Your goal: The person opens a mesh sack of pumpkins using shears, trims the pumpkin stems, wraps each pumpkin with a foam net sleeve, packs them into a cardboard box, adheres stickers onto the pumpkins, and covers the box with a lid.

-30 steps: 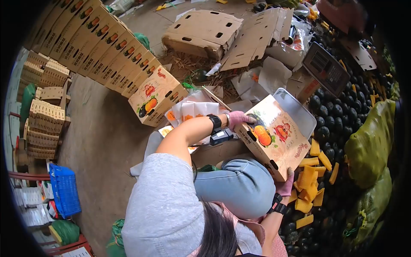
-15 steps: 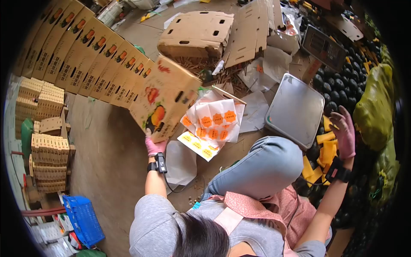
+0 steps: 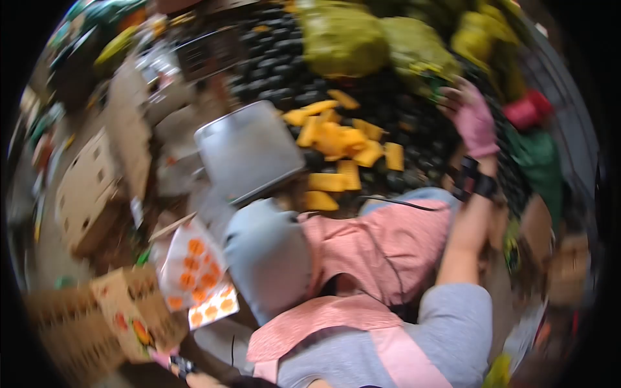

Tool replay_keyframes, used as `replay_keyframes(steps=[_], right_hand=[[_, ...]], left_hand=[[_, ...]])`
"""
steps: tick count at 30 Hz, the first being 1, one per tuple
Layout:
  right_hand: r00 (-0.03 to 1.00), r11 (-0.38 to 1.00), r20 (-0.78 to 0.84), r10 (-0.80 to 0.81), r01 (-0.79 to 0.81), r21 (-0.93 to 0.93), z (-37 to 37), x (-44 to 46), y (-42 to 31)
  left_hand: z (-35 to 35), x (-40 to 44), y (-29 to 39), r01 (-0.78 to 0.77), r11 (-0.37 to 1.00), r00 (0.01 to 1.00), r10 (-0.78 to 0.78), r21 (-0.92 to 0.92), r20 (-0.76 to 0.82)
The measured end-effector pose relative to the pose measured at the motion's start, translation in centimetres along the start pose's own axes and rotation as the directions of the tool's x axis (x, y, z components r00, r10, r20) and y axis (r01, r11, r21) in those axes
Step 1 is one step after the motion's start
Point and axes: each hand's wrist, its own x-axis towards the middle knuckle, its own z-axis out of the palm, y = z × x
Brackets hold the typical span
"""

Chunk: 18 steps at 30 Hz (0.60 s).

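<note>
Box row: cartons (image 3: 61, 320) stand side by side at lower left, a straight line to square up against.
Printed box: the nearest carton (image 3: 132, 317) sits at the row's right end, seemingly against it; level pressure should suit it better than a push at 1 corner.
Left hand: the pink-gloved left hand (image 3: 162, 357) is at the box's lower edge; blur hides whether its fingers clamp. A light, flat touch seems enough.
Orange-dotted sheets: these (image 3: 194, 271) lie just right of the box, so box corners are best kept off them.
Metal plate: the scale's plate (image 3: 252, 152) is well apart from both hands.
Yellow sleeves: a loose heap (image 3: 336, 139) rests on dark round produce (image 3: 420, 136).
Right hand: the right hand (image 3: 475, 119) reaches out, fingers apart, apparently holding nothing; relaxed fingers would avoid snagging.
</note>
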Motion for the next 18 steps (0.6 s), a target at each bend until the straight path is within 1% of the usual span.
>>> replay_keyframes(steps=[1, 2, 3, 4, 6, 7, 8, 10, 11, 12, 13, 14, 15, 16, 18], right_hand=[[0.998, 0.997, -0.001, -0.064, 0.064, -0.052, 0.2, -1.3, -0.5], [0.996, 0.991, -0.032, -0.083, 0.079, -0.111, -0.1, -2.8, -0.2], [0.996, 0.992, -0.067, -0.063, 0.055, -0.111, -1.8, -3.8, 0.6], [0.992, 0.996, -0.086, -0.09, 0.087, -0.033, -2.9, -5.0, 0.9], [0.967, 0.996, -0.241, -0.078, 0.086, 0.023, -5.6, -8.8, 1.2], [0.947, 0.989, -0.312, -0.074, 0.111, 0.1, -6.8, -10.8, 2.4], [0.924, 0.981, -0.379, -0.048, 0.115, 0.155, -7.4, -13.5, 2.7], [0.863, 0.976, -0.502, 0.054, 0.061, 0.209, -10.2, -18.9, 6.1], [0.727, 0.989, -0.675, 0.13, -0.046, 0.141, -11.0, -21.7, 8.5], [0.546, 0.98, -0.819, 0.177, -0.175, 0.095, -11.9, -24.6, 10.4], [0.375, 0.849, -0.925, 0.059, -0.507, -0.151, -13.8, -27.6, 13.2], [0.25, 0.541, -0.961, -0.121, -0.795, -0.275, -15.1, -30.6, 15.3], [0.141, 0.33, -0.971, -0.191, -0.923, -0.199, -14.7, -33.0, 15.3], [0.064, 0.107, -0.96, -0.274, -0.99, -0.096, -14.1, -35.0, 15.2], [-0.065, 0.01, -0.987, -0.148, -0.998, 0.064, -15.1, -39.1, 15.4]], left_hand=[[3.6, 2.0, -0.4, -0.038, 0.99, 0.998, 0.031, 0.135, 0.047], [7.0, 3.0, -0.4, -0.073, 0.957, 0.996, 0.054, 0.282, 0.075], [10.5, 4.1, -1.0, -0.105, 0.904, 0.992, 0.066, 0.414, 0.109], [13.3, 4.9, -1.8, -0.147, 0.848, 0.986, 0.085, 0.509, 0.142], [16.4, 5.4, -2.2, -0.203, 0.734, 0.978, 0.118, 0.648, 0.173], [17.2, 5.8, -1.8, -0.232, 0.684, 0.973, 0.147, 0.691, 0.18], [17.5, 6.4, -1.3, -0.23, 0.624, 0.973, 0.156, 0.747, 0.169], [18.5, 6.8, -0.2, -0.256, 0.511, 0.964, 0.199, 0.821, 0.177], [19.0, 7.1, 0.2, -0.269, 0.458, 0.957, 0.224, 0.847, 0.183], [19.7, 7.3, 0.5, -0.279, 0.414, 0.951, 0.246, 0.867, 0.188], [20.3, 7.8, 1.1, -0.289, 0.37, 0.943, 0.272, 0.883, 0.194], [20.6, 8.3, 1.7, -0.297, 0.32, 0.933, 0.296, 0.9, 0.203], [20.8, 8.9, 2.6, -0.298, 0.279, 0.927, 0.314, 0.913, 0.206], [20.6, 9.5, 3.8, -0.31, 0.24, 0.915, 0.339, 0.92, 0.22], [20.4, 11.2, 7.2, -0.369, 0.169, 0.883, 0.369, 0.914, 0.288]])
